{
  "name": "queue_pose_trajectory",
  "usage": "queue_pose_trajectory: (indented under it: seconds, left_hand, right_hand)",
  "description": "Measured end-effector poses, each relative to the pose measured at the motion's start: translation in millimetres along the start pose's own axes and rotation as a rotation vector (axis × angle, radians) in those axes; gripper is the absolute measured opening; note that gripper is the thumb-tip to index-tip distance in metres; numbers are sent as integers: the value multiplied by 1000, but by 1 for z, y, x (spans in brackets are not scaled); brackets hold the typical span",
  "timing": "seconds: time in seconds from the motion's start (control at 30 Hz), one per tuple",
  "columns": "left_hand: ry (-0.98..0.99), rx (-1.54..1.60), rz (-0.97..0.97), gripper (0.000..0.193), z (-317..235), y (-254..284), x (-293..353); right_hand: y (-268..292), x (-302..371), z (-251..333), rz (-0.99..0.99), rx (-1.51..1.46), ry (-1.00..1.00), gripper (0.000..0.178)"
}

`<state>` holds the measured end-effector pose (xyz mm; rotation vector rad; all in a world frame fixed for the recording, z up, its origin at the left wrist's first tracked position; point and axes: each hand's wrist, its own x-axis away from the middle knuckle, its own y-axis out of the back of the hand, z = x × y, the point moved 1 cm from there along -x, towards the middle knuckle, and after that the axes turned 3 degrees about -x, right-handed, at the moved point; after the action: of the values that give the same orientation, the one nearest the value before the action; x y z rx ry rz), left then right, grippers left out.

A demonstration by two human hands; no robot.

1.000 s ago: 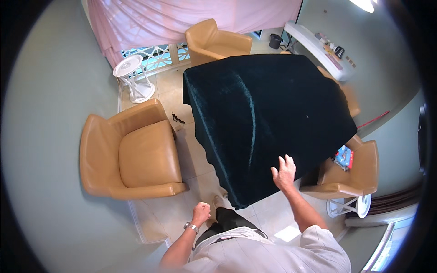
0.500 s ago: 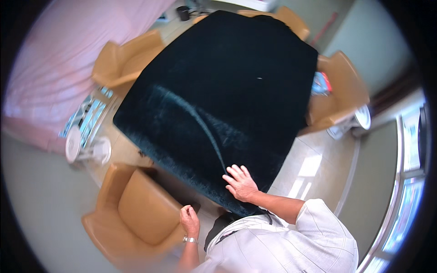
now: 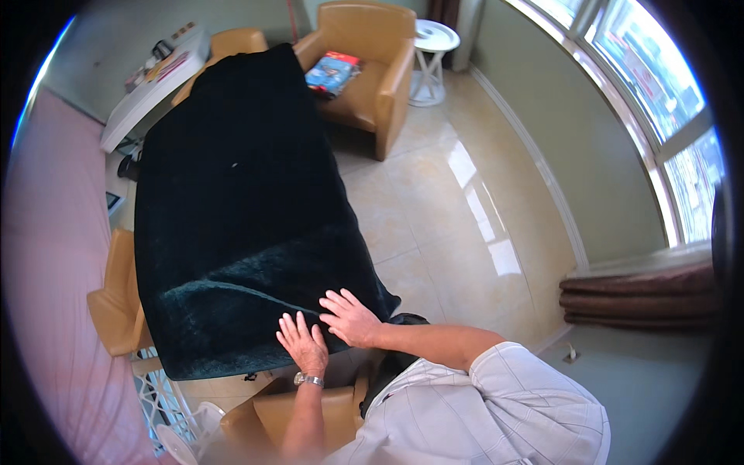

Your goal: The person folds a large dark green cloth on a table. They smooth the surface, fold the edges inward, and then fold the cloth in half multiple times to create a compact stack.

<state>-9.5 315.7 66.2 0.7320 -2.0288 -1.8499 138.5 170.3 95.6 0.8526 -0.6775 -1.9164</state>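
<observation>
A dark green-black velvety cloth (image 3: 240,194) covers the table and hangs at its edges. My left hand (image 3: 304,345), with a metal-band watch (image 3: 308,379) on its wrist, lies with spread fingers at the cloth's near edge. Just right of it, my right hand (image 3: 351,318) rests on the cloth near the right corner, fingers apart. Neither hand holds anything. A lighter streak in the pile (image 3: 232,287) curves from the left toward my fingers. Farther up the cloth is a small pale speck (image 3: 235,164), too small to name.
Tan armchairs stand around the table: one far right (image 3: 364,62) bearing a blue-and-red package (image 3: 333,74), one left (image 3: 116,298), one close before me (image 3: 302,415). A white side table (image 3: 434,37) stands beyond. Pink drapery (image 3: 62,271) hangs left; windows and a brown curtain (image 3: 639,298) are right.
My view has swung to the right. My left hand has come up from beside the chair onto the cloth, its fingers now spread. My right hand stays on the cloth.
</observation>
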Motion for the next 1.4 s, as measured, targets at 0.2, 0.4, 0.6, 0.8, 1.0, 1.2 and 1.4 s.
queue_pose_trajectory:
  seconds: [0.2,0.4,0.6,0.8,1.0,1.2,1.4]
  left_hand:
    - [-3,-112,97,64,-15,3,16]
    - [-13,-138,174,69,-41,11,36]
    - [65,-140,185,68,-63,17,39]
    - [74,-67,159,66,-60,24,39]
    - [-18,7,78,62,-55,35,40]
    - [-13,157,50,61,-49,32,53]
    - [-31,193,16,59,-35,45,54]
  right_hand:
    - [5,83,6,-26,-32,12,45]
    - [32,117,-5,172,-69,119,33]
    - [66,117,-41,73,-275,-93,32]
    - [76,68,-57,-13,-187,-50,37]
    - [48,31,-45,19,-89,5,36]
    - [40,28,-38,37,44,32,30]
    - [31,27,-39,101,125,88,34]
